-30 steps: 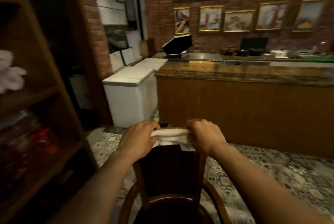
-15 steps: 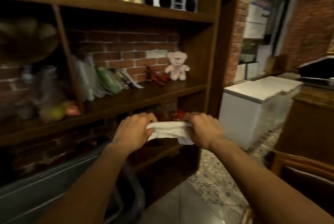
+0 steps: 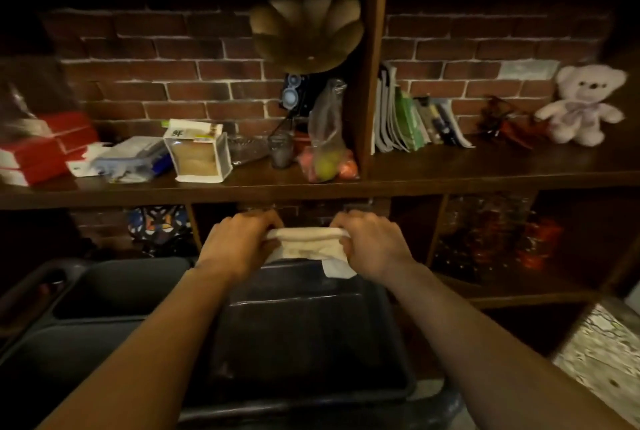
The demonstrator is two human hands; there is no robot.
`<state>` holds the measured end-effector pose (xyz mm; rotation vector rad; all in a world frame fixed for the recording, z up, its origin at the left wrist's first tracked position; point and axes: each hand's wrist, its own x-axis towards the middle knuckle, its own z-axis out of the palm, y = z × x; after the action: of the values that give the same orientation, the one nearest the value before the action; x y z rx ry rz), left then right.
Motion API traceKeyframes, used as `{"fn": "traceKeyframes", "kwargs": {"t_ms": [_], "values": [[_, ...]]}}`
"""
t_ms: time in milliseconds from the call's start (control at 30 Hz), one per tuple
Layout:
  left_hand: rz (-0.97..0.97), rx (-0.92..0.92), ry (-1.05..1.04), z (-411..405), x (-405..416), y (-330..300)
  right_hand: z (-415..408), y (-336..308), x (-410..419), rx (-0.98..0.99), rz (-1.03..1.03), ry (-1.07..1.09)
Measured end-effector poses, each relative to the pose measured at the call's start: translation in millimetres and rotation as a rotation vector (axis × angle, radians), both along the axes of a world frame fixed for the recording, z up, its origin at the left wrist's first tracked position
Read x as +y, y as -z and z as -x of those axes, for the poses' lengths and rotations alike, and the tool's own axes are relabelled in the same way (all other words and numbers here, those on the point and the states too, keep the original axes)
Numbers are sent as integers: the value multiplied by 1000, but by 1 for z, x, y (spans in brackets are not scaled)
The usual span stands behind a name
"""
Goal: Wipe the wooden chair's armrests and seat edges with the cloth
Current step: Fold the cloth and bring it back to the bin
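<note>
A white cloth (image 3: 306, 245) is stretched and bunched between my two hands at chest height. My left hand (image 3: 239, 240) grips its left end and my right hand (image 3: 372, 242) grips its right end, with a corner hanging below the right hand. Both hands hover over a dark plastic bin (image 3: 304, 336). The wooden chair is out of view.
A wooden shelf unit (image 3: 374, 183) against a brick wall fills the view, holding boxes, a bag of fruit (image 3: 327, 159), books (image 3: 412, 117), a teddy bear (image 3: 581, 103) and a gramophone horn (image 3: 306, 27). A second grey bin (image 3: 104, 291) stands at the left. Patterned floor tile (image 3: 602, 357) shows at lower right.
My view has swung left from the chair and counter to the shelf unit and bins. The hands kept the same grip on the cloth throughout.
</note>
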<state>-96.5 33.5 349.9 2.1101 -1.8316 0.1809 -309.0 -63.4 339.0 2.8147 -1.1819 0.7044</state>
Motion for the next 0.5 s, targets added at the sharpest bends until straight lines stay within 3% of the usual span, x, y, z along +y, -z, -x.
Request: {"fn": "traceKeyframes", "kwargs": {"t_ms": [267,500], "values": [[-72,-11,-86,-17,-33,27,-24,30,-49,-5,-93,-92],[-168,16,-140,-23,-50,104,-35,98,-66,76,-248,-82]]}}
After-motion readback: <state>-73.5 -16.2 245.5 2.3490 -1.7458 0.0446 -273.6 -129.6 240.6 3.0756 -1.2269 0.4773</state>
